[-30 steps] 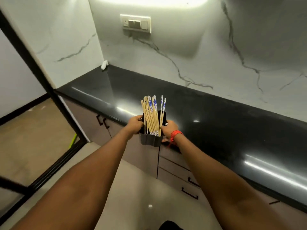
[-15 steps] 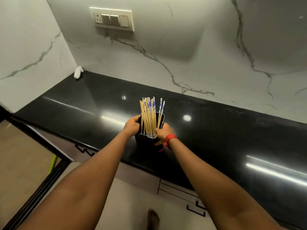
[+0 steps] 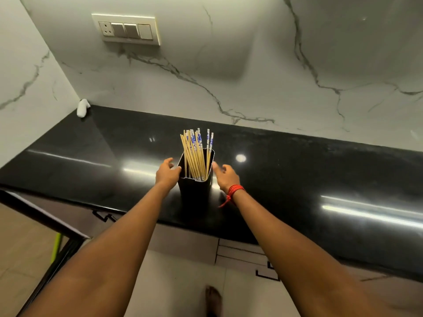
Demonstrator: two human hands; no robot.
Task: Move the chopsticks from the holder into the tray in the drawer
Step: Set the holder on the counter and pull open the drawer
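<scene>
A black square holder [image 3: 194, 191] stands upright on the black countertop [image 3: 297, 175], near its front edge. Several wooden chopsticks [image 3: 196, 154] with blue-and-white patterned tops stick up out of it. My left hand [image 3: 167, 173] is beside the holder's left wall, fingers spread, thumb close to the rim. My right hand [image 3: 225, 176], with a red thread on the wrist, is just off the right wall with fingers apart. Neither hand grips the holder. The drawers [image 3: 242, 255] below the counter are closed; no tray is visible.
A small white object [image 3: 82, 107] lies in the far left corner of the counter. A switch panel [image 3: 128, 29] is on the marble wall above. Black drawer handles [image 3: 267, 274] show under the counter's edge. A black frame [image 3: 45, 221] runs at the lower left.
The holder went from being carried in both hands to standing on the counter. Both hands have let go and opened beside it. The camera has come closer.
</scene>
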